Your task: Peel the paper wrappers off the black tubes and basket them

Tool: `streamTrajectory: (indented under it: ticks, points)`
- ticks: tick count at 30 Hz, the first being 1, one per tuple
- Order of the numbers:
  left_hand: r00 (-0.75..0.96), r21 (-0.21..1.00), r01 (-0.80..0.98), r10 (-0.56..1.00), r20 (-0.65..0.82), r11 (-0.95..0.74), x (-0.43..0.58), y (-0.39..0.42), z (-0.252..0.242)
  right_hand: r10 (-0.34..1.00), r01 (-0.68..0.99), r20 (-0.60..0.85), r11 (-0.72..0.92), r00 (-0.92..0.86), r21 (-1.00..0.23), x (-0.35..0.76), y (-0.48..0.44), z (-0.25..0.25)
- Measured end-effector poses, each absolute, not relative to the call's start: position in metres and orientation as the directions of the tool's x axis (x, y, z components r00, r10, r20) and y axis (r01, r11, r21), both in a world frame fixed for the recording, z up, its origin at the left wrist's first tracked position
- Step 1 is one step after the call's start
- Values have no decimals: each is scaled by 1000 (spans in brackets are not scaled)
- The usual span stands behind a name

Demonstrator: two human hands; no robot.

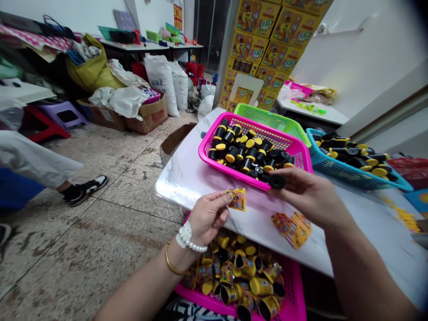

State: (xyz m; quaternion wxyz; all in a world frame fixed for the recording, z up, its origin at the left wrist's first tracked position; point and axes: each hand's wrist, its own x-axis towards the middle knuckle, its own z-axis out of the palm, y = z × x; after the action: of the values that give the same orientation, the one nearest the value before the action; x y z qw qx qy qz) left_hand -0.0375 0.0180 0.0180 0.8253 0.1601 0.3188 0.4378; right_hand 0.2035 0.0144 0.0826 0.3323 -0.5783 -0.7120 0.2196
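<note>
My left hand is closed, pinching a small yellow printed label between thumb and fingers above the table edge. In my right hand is a black cylindrical piece, its round end toward me, at the near rim of a pink basket. Many black cylinders with yellow caps fill that basket. Below my right hand, a loose stack of printed labels lies on the white table. A lower pink basket at my lap holds yellow-labelled cylinders.
A blue basket of black and yellow pieces stands at the right, with a green basket behind the pink one. Printed yellow boxes are stacked beyond. At left are a person's leg and shoe, cartons and white sacks.
</note>
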Motion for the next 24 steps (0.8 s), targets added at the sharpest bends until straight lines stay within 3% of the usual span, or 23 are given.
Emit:
streamTrajectory:
  ticks: [2,6,9,17,21,24]
  points:
    - [442,550,-606,818,-368,575,-35,16,16,936,748,319,318,-149,-583,189,-11,82]
    - [484,545,-601,809,-335,585,-29,10,19,825,887,490,418,-281,-196,164,-36,72]
    - [471,549,-606,816,-336,576,-28,8,21,767,909,546,416,-338,-22,159,-37,66]
    - [393,637,-569,852,-345,520,-23,2,19,780,876,409,370,-474,309,156,-43,68]
    - [381,727,-475,860,-339,496,-20,-4,15,815,877,362,332,-452,347,149,-47,72]
    - [330,785,-453,898,-292,422,-22,-7,11,823,916,414,394,-390,78,150,-47,75]
